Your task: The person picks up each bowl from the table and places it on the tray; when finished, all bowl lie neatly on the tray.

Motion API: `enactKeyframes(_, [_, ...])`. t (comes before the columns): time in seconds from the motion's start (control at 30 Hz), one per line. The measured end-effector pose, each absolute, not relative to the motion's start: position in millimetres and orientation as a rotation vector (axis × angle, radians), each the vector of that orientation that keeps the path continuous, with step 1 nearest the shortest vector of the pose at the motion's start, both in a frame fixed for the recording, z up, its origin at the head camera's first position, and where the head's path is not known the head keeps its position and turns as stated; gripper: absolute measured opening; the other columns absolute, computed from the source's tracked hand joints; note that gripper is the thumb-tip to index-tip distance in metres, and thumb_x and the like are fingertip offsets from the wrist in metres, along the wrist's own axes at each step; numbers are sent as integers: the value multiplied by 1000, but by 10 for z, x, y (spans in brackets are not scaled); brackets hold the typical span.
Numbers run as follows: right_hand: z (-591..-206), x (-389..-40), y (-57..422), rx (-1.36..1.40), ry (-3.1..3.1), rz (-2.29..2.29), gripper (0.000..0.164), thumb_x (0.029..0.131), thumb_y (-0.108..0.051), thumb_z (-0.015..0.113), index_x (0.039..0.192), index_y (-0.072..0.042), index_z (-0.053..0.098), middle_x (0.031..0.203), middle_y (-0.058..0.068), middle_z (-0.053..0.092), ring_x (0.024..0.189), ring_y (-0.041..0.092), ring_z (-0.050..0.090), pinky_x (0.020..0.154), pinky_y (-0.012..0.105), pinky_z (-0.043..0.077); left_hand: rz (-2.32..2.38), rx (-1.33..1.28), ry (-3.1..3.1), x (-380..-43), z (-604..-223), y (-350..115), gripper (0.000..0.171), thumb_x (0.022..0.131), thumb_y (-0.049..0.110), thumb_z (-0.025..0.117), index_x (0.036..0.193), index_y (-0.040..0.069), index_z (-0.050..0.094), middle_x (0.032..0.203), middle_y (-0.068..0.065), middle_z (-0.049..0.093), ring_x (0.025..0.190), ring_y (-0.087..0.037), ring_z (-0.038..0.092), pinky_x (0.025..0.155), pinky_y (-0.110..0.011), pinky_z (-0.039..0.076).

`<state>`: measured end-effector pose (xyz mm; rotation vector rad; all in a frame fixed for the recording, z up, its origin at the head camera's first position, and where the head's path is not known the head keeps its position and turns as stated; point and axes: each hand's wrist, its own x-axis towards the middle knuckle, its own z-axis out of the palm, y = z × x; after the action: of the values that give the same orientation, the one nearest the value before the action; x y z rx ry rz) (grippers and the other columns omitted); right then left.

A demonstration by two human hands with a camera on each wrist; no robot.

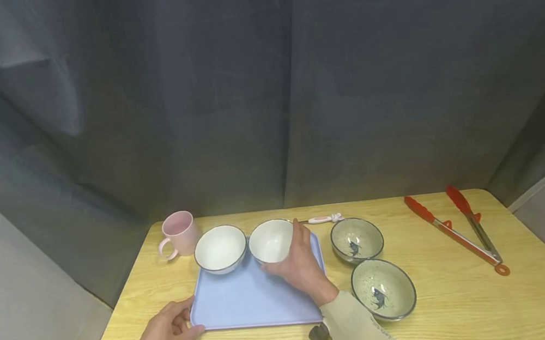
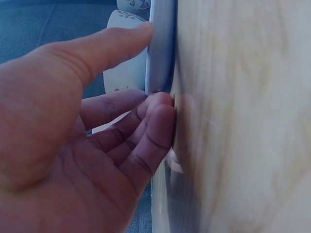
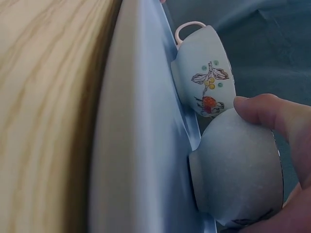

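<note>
My left grip (image 1: 162, 335) pinches the blue tray (image 1: 256, 303), perhaps to steady it, while my right grip (image 1: 300, 266) clasps the right-hand white bowl (image 1: 269, 241).

Two bowls (image 1: 220, 248), apparently both on the tray (image 1: 256, 303), mug (image 1: 188, 239) left, tongs (image 1: 467, 242) far right

Lower ctr: smooth, matt plastic-looking tray (image 1: 260, 302) & glossy, ceramic-type white bowls (image 1: 221, 249); lower R: shiny glazed speckled bowls (image 1: 383, 289), tongs (image 1: 467, 242) w/ metal & rubbery red parts; wood-grain tabletop (image 1: 463, 310); dull, cloth-like backdrop (image 1: 225, 87) up top.
</note>
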<state>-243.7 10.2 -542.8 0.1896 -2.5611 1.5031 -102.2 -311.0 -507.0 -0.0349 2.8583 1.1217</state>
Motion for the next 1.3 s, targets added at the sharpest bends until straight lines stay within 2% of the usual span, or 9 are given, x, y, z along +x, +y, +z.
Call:
enactKeyframes(0.17, [-5291,-2350,126,219,-2530,1534,149,63,-31,108,175,4,16,170,34,29,144,59,51,120,71,48,1123,-45,2853,-1035,-5049,-3093,71,91,25,96,151,1,67,110,2,69,85,-1,56,76,-21,53])
enactKeyframes(0.27, [-5271,-2330,134,227,-2550,1490,150,63,-34,108,174,4,15,173,33,26,148,57,50,121,70,48,1117,-52,2858,-1039,-5043,-3084,72,91,26,96,152,1,67,110,2,69,85,-2,56,76,-21,52])
enactKeyframes(0.37, [-5091,-2229,142,230,-2579,1515,148,66,-32,108,175,5,14,178,34,20,157,58,41,127,70,42,1118,-43,2867,-1040,-5045,-3085,71,91,26,96,151,1,67,110,2,69,85,-1,56,76,-21,52])
enactKeyframes(0.47, [-4780,-2037,153,241,-2632,1561,142,75,-30,105,176,5,12,182,32,14,164,57,32,131,69,36,1118,-29,2882,-1038,-5050,-3092,70,90,24,96,150,1,68,108,2,70,84,-1,56,76,-21,53])
enactKeyframes(0.7, [-4164,-1514,533,356,-2733,1547,133,86,-50,95,181,-14,9,190,13,7,171,45,27,133,68,32,1124,-26,2864,-1061,-5043,-3082,72,90,26,96,151,-1,67,97,3,65,82,-2,55,74,-21,50])
enactKeyframes(0.8, [-4023,-1354,869,375,-2753,1476,129,89,-56,92,181,-18,11,189,12,10,171,45,27,131,72,33,1129,-58,2846,-1070,-5035,-3072,72,90,25,96,151,0,67,94,3,63,81,-3,55,73,-21,50])
enactKeyframes(0.97, [-4080,-1185,1446,327,-2748,1421,119,93,-54,90,180,-17,17,184,17,23,164,53,38,122,80,38,1122,-93,2835,-1072,-5035,-3076,70,90,24,96,151,2,68,95,2,63,81,-4,56,74,-21,50])
enactKeyframes(1.1, [-4291,-1095,1849,224,-2771,1363,122,91,-51,93,179,-15,18,180,16,30,159,56,41,116,83,42,1124,-68,2847,-1056,-5063,-3098,71,90,25,96,151,2,68,96,3,64,84,-3,55,76,-21,51])
enactKeyframes(1.3, [-4586,-1045,2299,77,-2873,1405,129,88,-42,98,177,-5,12,175,28,25,151,65,40,112,81,46,1140,-88,2809,-1037,-5073,-3126,74,90,26,97,152,0,66,99,1,65,85,-3,56,76,-21,52])
